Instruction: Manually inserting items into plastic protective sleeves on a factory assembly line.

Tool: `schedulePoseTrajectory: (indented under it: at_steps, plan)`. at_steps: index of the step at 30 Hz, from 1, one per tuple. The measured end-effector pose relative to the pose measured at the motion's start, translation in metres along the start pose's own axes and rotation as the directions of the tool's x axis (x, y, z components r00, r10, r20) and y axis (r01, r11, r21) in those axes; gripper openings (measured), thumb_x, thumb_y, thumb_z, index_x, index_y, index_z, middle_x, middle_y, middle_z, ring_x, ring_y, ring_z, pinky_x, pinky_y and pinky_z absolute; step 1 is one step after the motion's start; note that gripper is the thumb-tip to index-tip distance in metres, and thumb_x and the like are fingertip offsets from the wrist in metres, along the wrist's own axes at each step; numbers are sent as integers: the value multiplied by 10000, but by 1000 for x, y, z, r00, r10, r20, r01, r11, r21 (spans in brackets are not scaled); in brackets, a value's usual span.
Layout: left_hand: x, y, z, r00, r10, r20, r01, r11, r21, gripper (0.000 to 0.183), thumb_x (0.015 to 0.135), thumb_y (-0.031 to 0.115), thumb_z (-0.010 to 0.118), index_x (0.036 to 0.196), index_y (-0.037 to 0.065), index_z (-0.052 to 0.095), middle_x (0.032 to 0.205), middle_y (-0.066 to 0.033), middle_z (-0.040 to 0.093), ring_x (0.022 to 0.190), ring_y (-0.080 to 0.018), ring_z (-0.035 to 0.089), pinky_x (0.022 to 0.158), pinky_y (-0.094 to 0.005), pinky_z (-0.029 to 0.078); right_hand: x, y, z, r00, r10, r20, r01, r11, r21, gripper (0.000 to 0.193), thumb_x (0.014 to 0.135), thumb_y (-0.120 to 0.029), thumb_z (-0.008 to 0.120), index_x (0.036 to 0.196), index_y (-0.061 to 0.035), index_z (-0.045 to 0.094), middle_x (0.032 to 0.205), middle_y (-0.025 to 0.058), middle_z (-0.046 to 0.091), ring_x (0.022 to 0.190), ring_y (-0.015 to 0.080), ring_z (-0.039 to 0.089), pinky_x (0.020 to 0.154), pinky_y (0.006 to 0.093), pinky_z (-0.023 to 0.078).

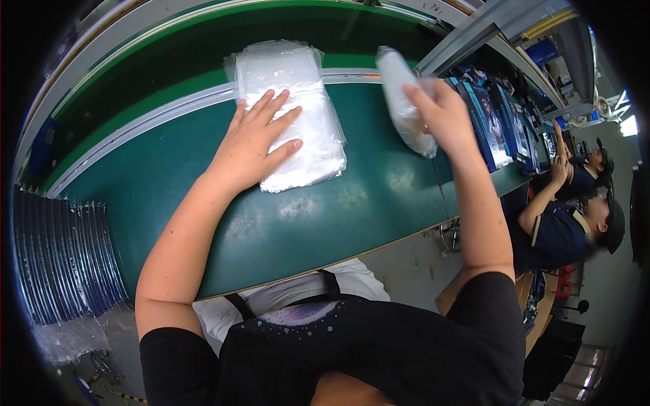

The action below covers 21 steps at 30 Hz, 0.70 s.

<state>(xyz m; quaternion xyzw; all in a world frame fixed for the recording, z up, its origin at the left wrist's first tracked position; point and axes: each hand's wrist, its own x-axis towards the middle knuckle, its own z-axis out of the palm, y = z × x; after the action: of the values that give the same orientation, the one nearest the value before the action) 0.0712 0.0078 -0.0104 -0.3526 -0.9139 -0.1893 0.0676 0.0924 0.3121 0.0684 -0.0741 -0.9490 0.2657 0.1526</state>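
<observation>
A stack of clear plastic bags (pixel 305 142) lies on the green tabletop (pixel 284 230), its far end reaching over the metal rail. My left hand (pixel 261 139) rests on this stack, palm down with the fingers spread. To the right, my right hand (pixel 443 111) is closed around a whitish, folded plastic bundle (pixel 399 98), raised above the table and tilted. Blur softens the fingers of that hand, and the far side of the bundle is hidden.
A row of dark, plastic-wrapped flat packages (pixel 64 254) stands at the left. Blue-black printed boxes (pixel 484 125) lie at the right end of the table. A metal rail (pixel 149 122) borders a green belt (pixel 176 61). Two people in dark caps (pixel 569 230) sit further right.
</observation>
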Motion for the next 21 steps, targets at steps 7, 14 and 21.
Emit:
schedulePoseTrajectory:
  at_steps: [7,14,21]
  plan:
    - [-8,-1,4,999,-10,-34,10,1000,-7,512,924,413,493,1371,165,472,1506,-87,307,1422,-269,197,1157,-489,67,-6,-6,17,874,-435,215,485,790,-374,764,726,-456,726,1352,-108,462,1373,239,424,1293,395,375,1063,452,314]
    - [-6,8,2,996,34,-83,-35,999,-11,560,918,481,482,1370,151,470,1493,-104,326,1422,-284,191,1151,-521,48,-17,51,37,890,-420,179,454,855,-251,743,746,-262,744,1402,-187,403,1429,228,355,1285,448,345,1065,476,310]
    - [0,5,7,998,-33,-50,29,997,-66,603,918,524,459,1387,144,446,1515,-126,270,1427,-291,169,1150,-518,34,17,13,47,956,-271,-117,292,924,246,340,910,-180,585,1199,-2,567,1019,171,650,942,217,630,878,303,455]
